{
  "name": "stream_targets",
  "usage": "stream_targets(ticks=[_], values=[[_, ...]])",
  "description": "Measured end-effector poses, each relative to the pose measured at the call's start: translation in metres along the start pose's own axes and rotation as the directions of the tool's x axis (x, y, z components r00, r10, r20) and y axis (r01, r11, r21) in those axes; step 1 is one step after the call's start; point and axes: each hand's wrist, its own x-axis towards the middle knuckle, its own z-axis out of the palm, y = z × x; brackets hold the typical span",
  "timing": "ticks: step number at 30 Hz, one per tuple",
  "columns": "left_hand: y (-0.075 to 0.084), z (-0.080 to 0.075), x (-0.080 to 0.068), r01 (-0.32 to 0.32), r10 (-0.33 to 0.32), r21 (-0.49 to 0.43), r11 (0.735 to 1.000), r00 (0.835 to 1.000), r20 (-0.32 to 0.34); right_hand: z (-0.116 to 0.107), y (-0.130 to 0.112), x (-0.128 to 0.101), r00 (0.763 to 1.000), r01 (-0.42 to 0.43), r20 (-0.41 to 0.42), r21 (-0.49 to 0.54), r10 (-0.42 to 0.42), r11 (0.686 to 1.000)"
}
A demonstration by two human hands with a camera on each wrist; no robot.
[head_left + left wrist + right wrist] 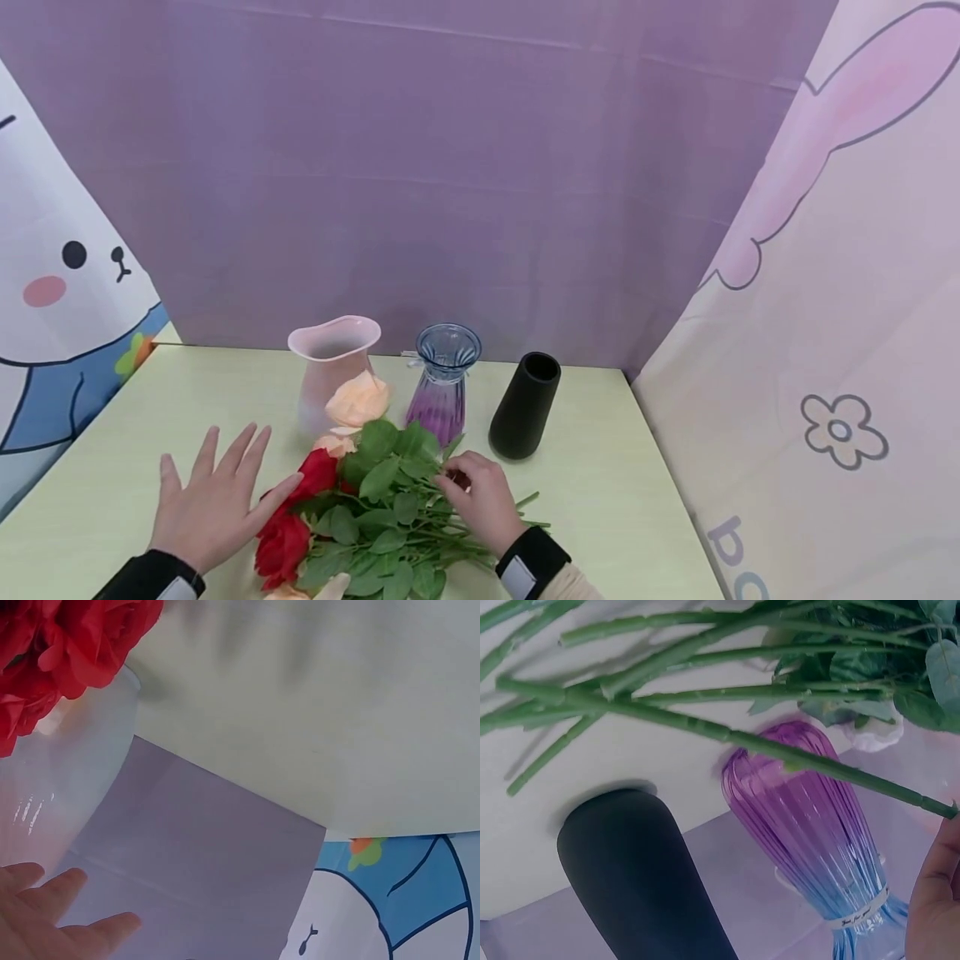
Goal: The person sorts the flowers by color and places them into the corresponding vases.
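A bunch of artificial roses with green leaves (390,508) lies on the table, blooms to the left and stems (727,735) to the right. Red roses (281,546) and peach roses (360,400) show at its left side. My right hand (480,500) pinches one green stem between thumb and fingers; in the right wrist view that stem slants across the others. Spread flat with straight fingers, my left hand (225,500) holds nothing, its thumb tip right beside a red rose. The left wrist view shows its fingertips (112,930) away from the red blooms.
Behind the flowers stand a pink vase (333,342) with a wavy rim, a blue-and-purple glass vase (442,392) and a black vase (525,408). A purple cloth (450,167) hangs along the table's back edge. Printed cloths flank both sides.
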Motion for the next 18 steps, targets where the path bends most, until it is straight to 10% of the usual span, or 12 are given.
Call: stream_targets(ticks=[4,12,18], values=[[-0.005,0.013,0.011,-0.010,0.010,-0.002,1.000,0.999,0.037,-0.009,0.001,0.007,1.000,0.006,-0.021,0.003,-0.006,1.000],[-0.079,0.186,0.069,-0.026,0.043,0.080,0.996,0.976,-0.215,-0.031,0.008,0.021,0.997,-0.036,-0.064,0.012,0.036,0.999],[-0.094,0.227,0.091,-0.040,0.056,0.065,0.997,0.964,-0.260,-0.056,0.015,0.032,0.994,-0.056,-0.091,0.058,0.061,0.997]])
